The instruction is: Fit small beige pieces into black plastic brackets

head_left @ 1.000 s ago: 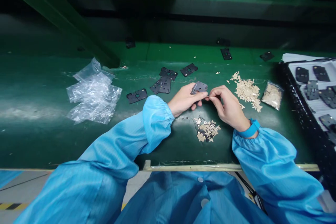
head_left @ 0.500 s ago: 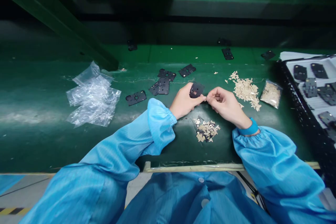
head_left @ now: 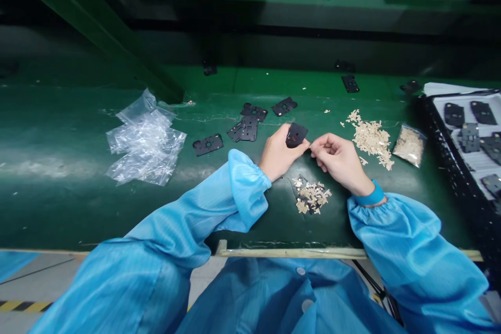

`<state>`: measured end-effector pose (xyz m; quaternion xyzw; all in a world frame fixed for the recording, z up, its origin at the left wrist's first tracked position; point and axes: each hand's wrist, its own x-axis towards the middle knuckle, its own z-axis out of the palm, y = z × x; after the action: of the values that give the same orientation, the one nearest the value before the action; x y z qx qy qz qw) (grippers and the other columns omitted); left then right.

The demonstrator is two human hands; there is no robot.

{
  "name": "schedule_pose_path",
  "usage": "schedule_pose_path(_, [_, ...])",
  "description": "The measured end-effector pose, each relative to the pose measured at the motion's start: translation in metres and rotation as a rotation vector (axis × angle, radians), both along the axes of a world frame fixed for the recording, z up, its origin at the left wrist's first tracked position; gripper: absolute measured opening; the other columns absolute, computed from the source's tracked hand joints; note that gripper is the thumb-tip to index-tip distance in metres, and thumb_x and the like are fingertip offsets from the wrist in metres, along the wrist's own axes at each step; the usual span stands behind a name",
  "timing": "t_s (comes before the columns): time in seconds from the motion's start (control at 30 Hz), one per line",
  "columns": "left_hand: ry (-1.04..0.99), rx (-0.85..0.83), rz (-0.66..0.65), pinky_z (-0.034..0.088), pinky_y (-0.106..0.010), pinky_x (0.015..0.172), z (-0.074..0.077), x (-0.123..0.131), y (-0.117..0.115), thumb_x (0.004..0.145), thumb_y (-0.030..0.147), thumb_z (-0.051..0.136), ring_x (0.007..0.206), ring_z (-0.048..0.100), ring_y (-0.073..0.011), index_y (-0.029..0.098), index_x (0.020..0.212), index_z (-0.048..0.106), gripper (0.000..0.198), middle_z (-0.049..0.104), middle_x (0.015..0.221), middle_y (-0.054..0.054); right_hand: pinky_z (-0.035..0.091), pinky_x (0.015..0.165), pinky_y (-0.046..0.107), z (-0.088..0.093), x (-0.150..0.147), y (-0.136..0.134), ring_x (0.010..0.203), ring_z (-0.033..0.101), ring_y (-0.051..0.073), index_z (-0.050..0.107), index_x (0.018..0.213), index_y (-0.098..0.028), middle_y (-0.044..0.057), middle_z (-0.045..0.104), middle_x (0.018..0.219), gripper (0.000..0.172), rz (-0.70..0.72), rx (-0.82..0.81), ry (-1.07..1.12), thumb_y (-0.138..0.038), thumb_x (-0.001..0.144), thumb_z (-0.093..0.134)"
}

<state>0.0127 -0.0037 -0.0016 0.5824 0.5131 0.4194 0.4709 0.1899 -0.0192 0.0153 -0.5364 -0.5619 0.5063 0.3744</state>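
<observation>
We see two bare hands above a long green workbench (head_left: 78,209). The left hand (head_left: 278,154) is curled and holds a thin black plate with a cut-out (head_left: 296,135) between thumb and fingers, tilted up above the bench. The right hand (head_left: 338,160) is just beside it, and its thumb and index finger (head_left: 315,149) are pressed together in a pinch at the plate's edge. They may hold a tiny beige piece, but it is too small for us to tell.

Below the hands lies a small heap of beige pieces (head_left: 311,198) mixed with dark bits. To the right we find a larger scatter of beige pieces (head_left: 371,138), and next to it a clear zip bag with beige pieces inside (head_left: 409,145). To the left, several flat black plates (head_left: 245,129) lie on the bench, and further left are crumpled clear plastic bags (head_left: 144,141). At the right edge stands a black tray (head_left: 442,167) holding more dark plates. Both arms wear light blue sleeves (head_left: 242,188), and a blue wristband (head_left: 370,196) circles the right wrist.
</observation>
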Motion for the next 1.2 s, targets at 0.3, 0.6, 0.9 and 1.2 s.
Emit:
schedule_pose_path(0.3, [0.025, 0.042, 0.001, 0.053, -0.030, 0.078, 0.000, -0.001, -0.002, 0.081, 0.027, 0.075, 0.084, 0.070, -0.0181, 0.022, 0.099, 0.061, 0.023, 0.076, 0.091, -0.001, 0.041, 0.043, 0.022, -0.003, 0.001, 0.000, 0.048, 0.052, 0.008, 0.065, 0.085, -0.019, 0.001, 0.066, 0.069, 0.025, -0.011, 0.013, 0.000, -0.041, 0.088, 0.073])
schedule_pose_path(0.6, [0.118, 0.113, 0.132, 0.049, -0.028, 0.070, -0.006, -0.010, 0.012, 0.088, 0.031, 0.069, 0.075, 0.066, -0.0159, 0.021, 0.095, 0.061, 0.014, 0.072, 0.086, -0.001, 0.034, 0.036, 0.019, -0.003, 0.003, 0.004, 0.043, 0.047, 0.007, 0.064, 0.081, -0.019, -0.003, 0.062, 0.064, 0.010, -0.109, -0.036, 0.097, -0.026, 0.083, 0.070])
schedule_pose_path(0.9, [0.028, 0.094, -0.064, 0.053, -0.031, 0.088, 0.004, -0.009, 0.005, 0.084, 0.024, 0.073, 0.094, 0.072, -0.0177, 0.020, 0.103, 0.061, 0.023, 0.078, 0.104, -0.003, 0.038, 0.043, 0.021, -0.002, 0.002, 0.003, 0.049, 0.051, 0.008, 0.064, 0.084, -0.018, -0.002, 0.064, 0.068, 0.004, -0.027, 0.018, 0.022, -0.021, 0.081, 0.065])
schedule_pose_path(1.2, [0.061, 0.078, -0.068, 0.048, -0.027, 0.074, 0.002, -0.009, 0.008, 0.082, 0.030, 0.075, 0.081, 0.064, -0.0147, 0.018, 0.097, 0.062, 0.023, 0.071, 0.089, -0.001, 0.045, 0.054, 0.027, -0.005, 0.001, -0.001, 0.061, 0.056, 0.012, 0.062, 0.094, -0.020, 0.001, 0.063, 0.078, 0.014, -0.065, 0.243, -0.137, -0.032, 0.092, 0.067])
